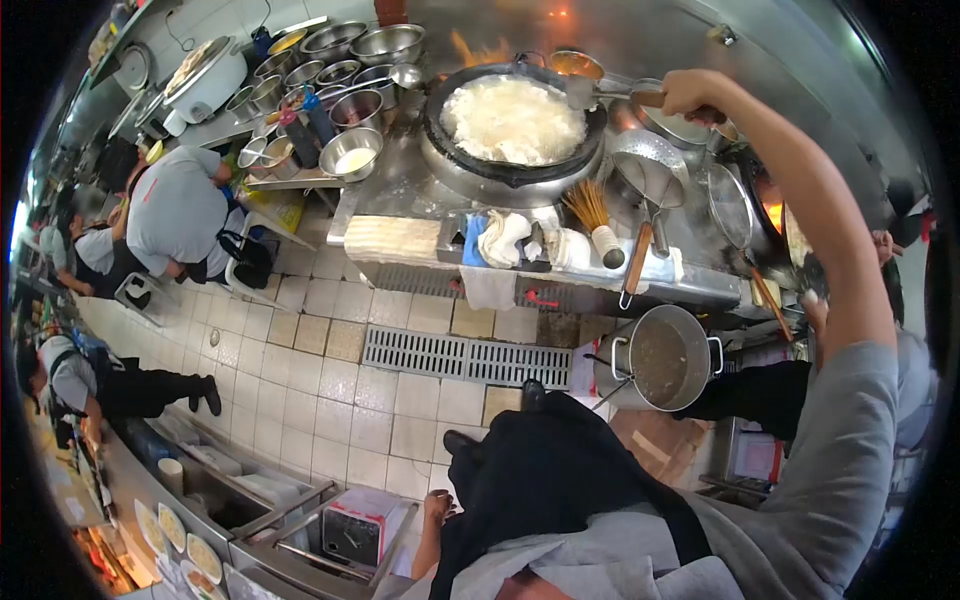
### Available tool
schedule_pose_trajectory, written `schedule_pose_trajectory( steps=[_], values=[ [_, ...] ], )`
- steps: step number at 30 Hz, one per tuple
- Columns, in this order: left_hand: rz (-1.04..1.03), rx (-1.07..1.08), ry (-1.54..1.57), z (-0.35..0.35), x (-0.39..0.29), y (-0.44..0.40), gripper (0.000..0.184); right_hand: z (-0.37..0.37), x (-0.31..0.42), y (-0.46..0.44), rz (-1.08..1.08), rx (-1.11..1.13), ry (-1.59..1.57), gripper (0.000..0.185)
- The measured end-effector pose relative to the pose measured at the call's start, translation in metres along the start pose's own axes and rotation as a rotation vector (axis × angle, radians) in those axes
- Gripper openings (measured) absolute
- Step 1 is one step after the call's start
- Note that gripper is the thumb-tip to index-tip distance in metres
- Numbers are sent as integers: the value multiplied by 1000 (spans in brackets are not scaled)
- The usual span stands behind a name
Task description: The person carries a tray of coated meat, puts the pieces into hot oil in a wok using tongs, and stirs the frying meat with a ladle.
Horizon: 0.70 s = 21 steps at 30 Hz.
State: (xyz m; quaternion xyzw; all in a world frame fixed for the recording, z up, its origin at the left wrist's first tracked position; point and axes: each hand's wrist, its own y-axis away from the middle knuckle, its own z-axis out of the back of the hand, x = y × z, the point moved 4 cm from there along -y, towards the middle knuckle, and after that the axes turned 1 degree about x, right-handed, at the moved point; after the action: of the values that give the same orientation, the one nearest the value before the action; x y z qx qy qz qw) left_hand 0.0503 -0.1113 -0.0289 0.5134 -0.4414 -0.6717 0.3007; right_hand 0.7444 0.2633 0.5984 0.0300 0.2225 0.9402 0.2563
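Note:
My right hand (692,95) stretches far out over the stove, closed around the wooden handle of a wok spatula (582,94). Its metal blade reaches the right rim of a big black wok (440,140). Pale, bubbling, foamy liquid (513,118) fills the wok, and flames rise behind it. Low beside my dark apron hangs my left hand (437,506), fingers curled in, with nothing visible in them. Right of the wok lie a perforated ladle (640,155) and a round wire strainer (730,205). A bamboo brush (588,208) rests on the stove's front ledge.
A large pot (660,357) of brownish liquid stands low before the stove. Metal bowls (388,44) crowd the left counter. A floor grate (465,357) crosses the tiles. Co-workers (180,210) are at the left; another person (910,370) stands close on my right. Plates (204,557) sit behind me.

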Motion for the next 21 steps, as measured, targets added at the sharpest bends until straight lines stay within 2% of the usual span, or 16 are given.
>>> schedule_pose_trajectory(
  steps=[1,4,7,8,14,19,21],
  values=[
    [3,1,1,-3,-5,-3,33,-10,0,-8,6,-35,-28,25],
    [20,-4,9,-10,-18,-8,33,-30,13,-22,106,12,254,25],
    [-27,-81,-2,-15,-44,-13,34,-12,19,2,33,99,107,26],
    [-36,-95,2,-18,-58,-7,35,-4,16,1,14,188,175,30],
    [-9,-80,65,-25,-59,-14,34,5,-49,-4,-222,631,-504,31],
    [76,-47,72,-32,-32,-13,36,-72,-64,-7,-85,629,-876,26],
    [18,-29,19,-33,-19,-12,36,-109,-58,-16,-24,551,-966,28]
  ],
)
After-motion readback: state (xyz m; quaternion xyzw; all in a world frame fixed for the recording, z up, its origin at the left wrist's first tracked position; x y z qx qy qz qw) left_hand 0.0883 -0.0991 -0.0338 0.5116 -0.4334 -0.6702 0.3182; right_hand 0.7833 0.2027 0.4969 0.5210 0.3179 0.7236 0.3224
